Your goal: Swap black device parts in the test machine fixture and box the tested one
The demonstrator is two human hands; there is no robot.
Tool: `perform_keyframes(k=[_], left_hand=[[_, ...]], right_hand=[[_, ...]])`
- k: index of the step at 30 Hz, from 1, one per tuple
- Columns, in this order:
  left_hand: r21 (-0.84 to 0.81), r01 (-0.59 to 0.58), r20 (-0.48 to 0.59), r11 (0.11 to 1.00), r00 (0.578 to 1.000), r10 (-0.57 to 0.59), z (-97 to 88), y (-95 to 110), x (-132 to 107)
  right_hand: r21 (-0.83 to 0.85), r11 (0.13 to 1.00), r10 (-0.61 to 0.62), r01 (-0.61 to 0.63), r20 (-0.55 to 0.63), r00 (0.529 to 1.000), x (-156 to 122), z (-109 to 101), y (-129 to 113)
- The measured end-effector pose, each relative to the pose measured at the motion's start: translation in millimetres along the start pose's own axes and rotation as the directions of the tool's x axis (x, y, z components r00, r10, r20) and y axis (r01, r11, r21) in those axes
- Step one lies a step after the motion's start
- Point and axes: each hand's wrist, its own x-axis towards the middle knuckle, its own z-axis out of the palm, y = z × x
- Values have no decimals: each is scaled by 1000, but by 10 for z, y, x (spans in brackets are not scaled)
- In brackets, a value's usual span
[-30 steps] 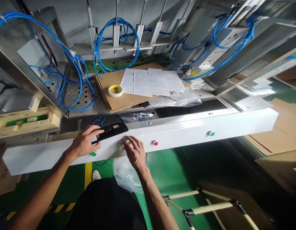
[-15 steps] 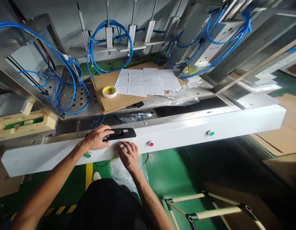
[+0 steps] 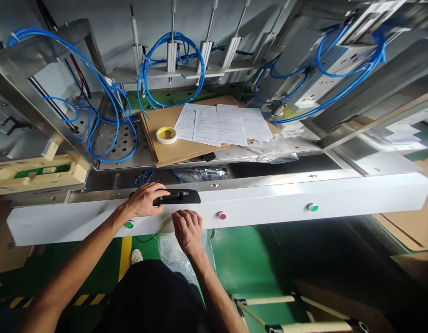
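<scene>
**Hands busy at a black pull handle (image 3: 181, 197)**

The handle is sitting on the white front panel (image 3: 269, 203) of the machine, and the left hand (image 3: 144, 200) is curling over its left end, fingers (image 3: 160, 193) together and clamping on. The right hand (image 3: 188, 230) is pressing the panel just below it, fingers (image 3: 179, 221) bunched together, can't tell if they're pinching anything. A red push button (image 3: 221, 215) is sitting just to the right, and a green push button (image 3: 130, 224) is sitting by the left wrist.

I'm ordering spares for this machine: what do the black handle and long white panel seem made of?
The black handle looks like moulded plastic: matte, with a dull sheen. The long white panel looks like painted sheet metal: smooth, glossy, buttons set in; paint hides the base.
</scene>
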Motion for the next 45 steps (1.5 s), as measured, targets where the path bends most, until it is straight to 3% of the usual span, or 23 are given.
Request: perform_keyframes(k=[3, 7, 12, 18, 20, 25, 30, 34, 35, 36, 37, 39, 40, 42, 45], left_hand=[[16, 8, -48, 1000, 999, -7, -103, 47, -167], [112, 14, -86, 994, 996, -5, -170, 60, -566], [184, 14, -306, 983, 951, 44, -108, -29, -856], [152, 97, -232, 984, 971, -60, -140, -29, -944], [107, 139, -270, 984, 957, -106, -158, -36, -974], [-152, 323, -419, 934, 835, -356, -126, -82, -900], [-159, 435, -499, 886, 739, -453, 13, -58, -754], [-70, 558, -659, 827, 596, -458, 80, 111, -777], [1, 559, -689, 829, 602, -405, 87, 170, -783], [97, 525, -680, 846, 656, -329, 92, 225, -777], [204, 451, -618, 869, 748, -243, 97, 270, -756], [357, 246, -373, 901, 922, -104, 107, 305, -665], [396, 170, -250, 902, 966, -73, 112, 292, -602], [438, 108, -88, 893, 993, -77, 113, 219, -471], [472, 104, 22, 875, 991, -129, 94, 106, -355]], right_hand=[[7, 1000, -11, 11, 23, 1000, 123, -71, -2], [-5, 998, -65, 66, 70, 995, 365, -159, 41], [27, 990, -141, 139, 109, 984, 562, -187, 116], [25, 990, -144, 142, 118, 983, 594, -163, 156], [17, 989, -146, 145, 115, 983, 604, -152, 166], [38, 987, -160, 156, 163, 974, 668, -150, 217], [67, 979, -204, 193, 228, 952, 819, -142, 293], [85, 984, -175, 157, 277, 945, 927, -119, 315], [87, 984, -172, 153, 286, 943, 941, -116, 315], [90, 985, -170, 150, 295, 940, 949, -115, 313], [99, 985, -166, 143, 307, 937, 953, -113, 311], [126, 986, -148, 112, 324, 934, 958, -107, 308], [140, 986, -135, 93, 330, 934, 962, -103, 308], [154, 986, -110, 61, 337, 935, 978, -95, 314], [146, 988, -101, 54, 336, 937, 1006, -129, 330]])
